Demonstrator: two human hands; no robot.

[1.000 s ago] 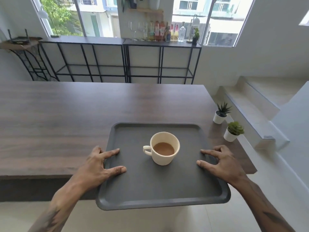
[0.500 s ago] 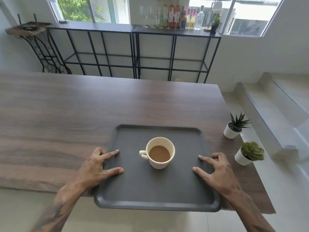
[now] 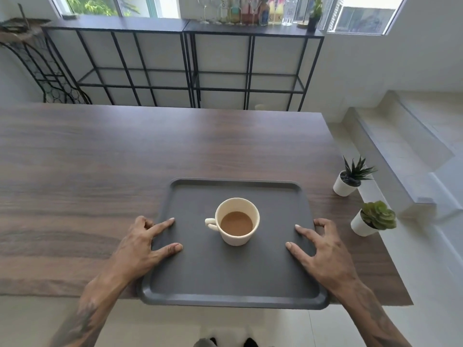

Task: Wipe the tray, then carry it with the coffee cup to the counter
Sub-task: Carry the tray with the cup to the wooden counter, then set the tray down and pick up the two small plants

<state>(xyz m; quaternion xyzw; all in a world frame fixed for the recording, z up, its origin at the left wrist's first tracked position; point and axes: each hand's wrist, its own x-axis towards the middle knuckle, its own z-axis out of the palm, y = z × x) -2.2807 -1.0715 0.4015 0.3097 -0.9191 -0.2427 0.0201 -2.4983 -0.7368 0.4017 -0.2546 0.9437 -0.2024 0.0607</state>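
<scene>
A dark grey tray [image 3: 233, 281] lies over the near edge of the wooden counter [image 3: 100, 176], its front rim just past that edge. A cream cup of coffee [image 3: 236, 221] stands near the tray's middle, handle pointing left. My left hand [image 3: 142, 246] grips the tray's left rim, thumb and forefinger lying on its surface. My right hand [image 3: 323, 249] grips the right rim the same way. Whether the tray rests on the counter or hovers just above it cannot be told.
Two small potted plants [image 3: 349, 180] [image 3: 373, 219] in white pots stand on the counter's right end, close to the tray. Black metal shelving [image 3: 185, 68] with bottles and glasses on top lines the far wall. Steps [image 3: 406, 136] lie to the right.
The tray, held in both hands, has moved forward over the counter; only its front rim now overhangs the near edge. The view has tilted down and come closer.
</scene>
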